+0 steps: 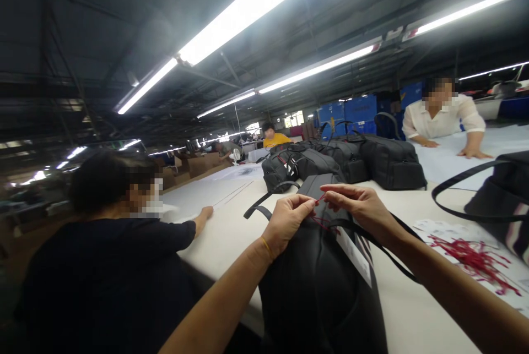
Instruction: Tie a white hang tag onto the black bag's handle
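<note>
L hand (289, 219) and R hand (363, 205) both pinch the red string (320, 198), w/ fingertips close together. String is over the near black bag (318, 282), mid table (407, 310). White tag (354, 255) hangs on bag's R side. Red string pile (473, 257) far R of it.

Both bare hands are up over the soft black bag with long straps (318, 282), the left hand (289, 219) and the right hand (359, 202) pinching the thin red cord (319, 199) between them! A white rectangular paper tag (354, 255) lies against the bag's side. Right of it, a tangled pile of red-corded white tags (473, 260) spreads across the pale, smooth-topped table (403, 299), black bags (390, 161) grouped beyond.
</note>
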The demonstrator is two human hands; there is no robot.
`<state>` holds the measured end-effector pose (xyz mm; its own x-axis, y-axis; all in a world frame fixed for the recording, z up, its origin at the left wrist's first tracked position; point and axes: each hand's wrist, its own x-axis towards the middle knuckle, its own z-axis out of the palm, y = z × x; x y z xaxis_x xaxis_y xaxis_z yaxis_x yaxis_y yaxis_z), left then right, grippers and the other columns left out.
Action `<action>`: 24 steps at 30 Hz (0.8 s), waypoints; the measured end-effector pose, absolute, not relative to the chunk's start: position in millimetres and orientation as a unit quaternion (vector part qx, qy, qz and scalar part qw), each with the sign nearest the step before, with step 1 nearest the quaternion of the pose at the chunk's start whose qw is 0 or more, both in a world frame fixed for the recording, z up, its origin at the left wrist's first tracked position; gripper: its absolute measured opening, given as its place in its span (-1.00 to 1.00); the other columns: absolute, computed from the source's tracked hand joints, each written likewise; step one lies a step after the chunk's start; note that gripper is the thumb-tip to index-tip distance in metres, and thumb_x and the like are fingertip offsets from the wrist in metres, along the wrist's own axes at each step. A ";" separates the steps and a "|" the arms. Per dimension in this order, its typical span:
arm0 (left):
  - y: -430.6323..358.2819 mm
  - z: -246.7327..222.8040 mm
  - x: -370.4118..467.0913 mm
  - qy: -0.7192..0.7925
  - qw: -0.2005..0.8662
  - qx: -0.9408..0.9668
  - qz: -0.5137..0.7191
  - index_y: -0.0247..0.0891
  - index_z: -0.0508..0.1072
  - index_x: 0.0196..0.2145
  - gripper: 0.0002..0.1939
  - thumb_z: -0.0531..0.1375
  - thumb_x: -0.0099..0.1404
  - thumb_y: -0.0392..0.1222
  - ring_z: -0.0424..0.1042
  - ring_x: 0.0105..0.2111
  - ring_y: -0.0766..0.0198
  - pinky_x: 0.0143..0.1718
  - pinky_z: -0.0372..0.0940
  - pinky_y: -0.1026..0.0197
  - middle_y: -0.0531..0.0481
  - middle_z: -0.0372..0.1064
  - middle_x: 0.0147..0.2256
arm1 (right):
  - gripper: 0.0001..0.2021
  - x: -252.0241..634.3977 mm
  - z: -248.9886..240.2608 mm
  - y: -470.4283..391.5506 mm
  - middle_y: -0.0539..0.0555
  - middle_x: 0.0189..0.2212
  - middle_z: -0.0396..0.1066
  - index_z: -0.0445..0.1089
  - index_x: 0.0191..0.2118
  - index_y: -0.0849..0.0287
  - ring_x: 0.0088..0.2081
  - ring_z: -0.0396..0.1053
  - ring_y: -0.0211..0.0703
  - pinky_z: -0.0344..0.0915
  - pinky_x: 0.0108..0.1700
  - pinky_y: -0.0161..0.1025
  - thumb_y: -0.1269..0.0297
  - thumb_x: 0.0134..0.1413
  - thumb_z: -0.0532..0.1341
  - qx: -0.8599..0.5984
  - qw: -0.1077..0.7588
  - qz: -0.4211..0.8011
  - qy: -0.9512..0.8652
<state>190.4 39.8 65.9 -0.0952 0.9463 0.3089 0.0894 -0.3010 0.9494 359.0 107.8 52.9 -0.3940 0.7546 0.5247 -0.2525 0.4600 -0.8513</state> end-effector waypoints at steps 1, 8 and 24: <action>39.8 65.8 190.4 0.462 0.364 0.567 0.577 -0.38 0.53 -0.41 -0.73 0.34 0.09 -0.06 0.31 -0.46 0.39 -0.35 0.18 0.31 0.03 0.40 -0.50 | -0.55 358.9 54.7 107.2 0.09 -0.41 0.50 0.58 -0.23 0.19 -0.43 0.35 -0.19 0.32 -0.34 -0.29 -0.09 -0.12 0.43 -0.186 0.520 0.474 -0.686; 38.0 66.7 191.1 0.466 0.344 0.583 0.571 -0.36 0.50 -0.46 -0.73 0.33 0.10 -0.05 0.28 -0.49 0.39 -0.38 0.16 0.31 0.03 0.36 -0.51 | -0.54 355.1 59.8 106.6 0.08 -0.50 0.46 0.55 -0.38 0.24 -0.48 0.33 -0.21 0.30 -0.43 -0.32 -0.09 -0.25 0.49 -0.201 0.511 0.500 -0.670; 40.6 64.5 189.2 0.473 0.357 0.567 0.572 -0.36 0.51 -0.40 -0.73 0.33 0.10 -0.06 0.31 -0.46 0.39 -0.33 0.19 0.32 0.03 0.41 -0.50 | -0.53 363.7 44.6 123.8 0.13 -0.11 0.45 0.46 0.03 0.12 -0.24 0.46 -0.13 0.43 -0.23 -0.26 -0.01 0.05 0.37 -0.149 0.529 0.467 -0.692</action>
<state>189.2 40.6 64.5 -0.1028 0.9449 0.3108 0.1283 -0.2973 0.9461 363.7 123.8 44.6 -0.3957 0.7010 0.5933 -0.2878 0.5189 -0.8050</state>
